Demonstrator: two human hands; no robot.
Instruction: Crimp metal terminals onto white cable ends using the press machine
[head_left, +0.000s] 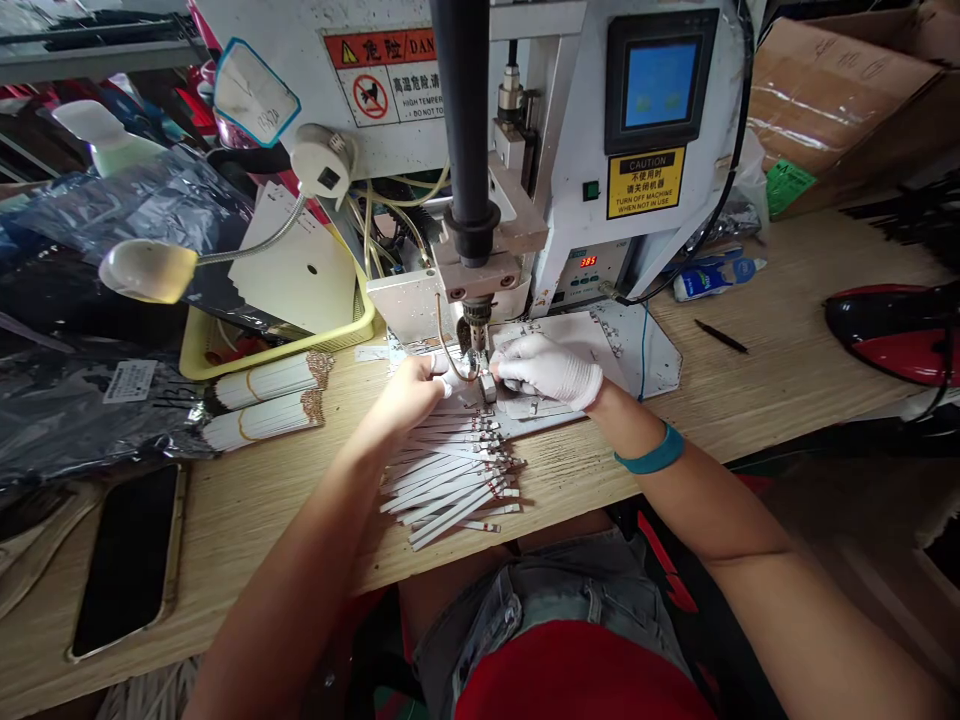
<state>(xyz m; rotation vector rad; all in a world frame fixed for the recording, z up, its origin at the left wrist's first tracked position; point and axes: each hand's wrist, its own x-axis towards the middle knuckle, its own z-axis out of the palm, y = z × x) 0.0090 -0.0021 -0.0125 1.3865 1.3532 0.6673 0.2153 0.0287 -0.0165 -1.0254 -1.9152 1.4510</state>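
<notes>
White strips [447, 484], slim, flat, some red-marked, overlap just this side of the hands [551, 370], set apart, grip unclear.

A machine [581, 150] stands at the back of the desk [705, 400]. Before it, near the front edge, lies a spread of strips [450, 480]. Two bundles [262, 425] lie left of these, with a basket [352, 338] behind them, a plastic bag [67, 420] to their left and a phone [127, 555] in front of the bag. Right of the machine lies a pen [721, 336]; a carton [832, 90] stands behind it.
</notes>
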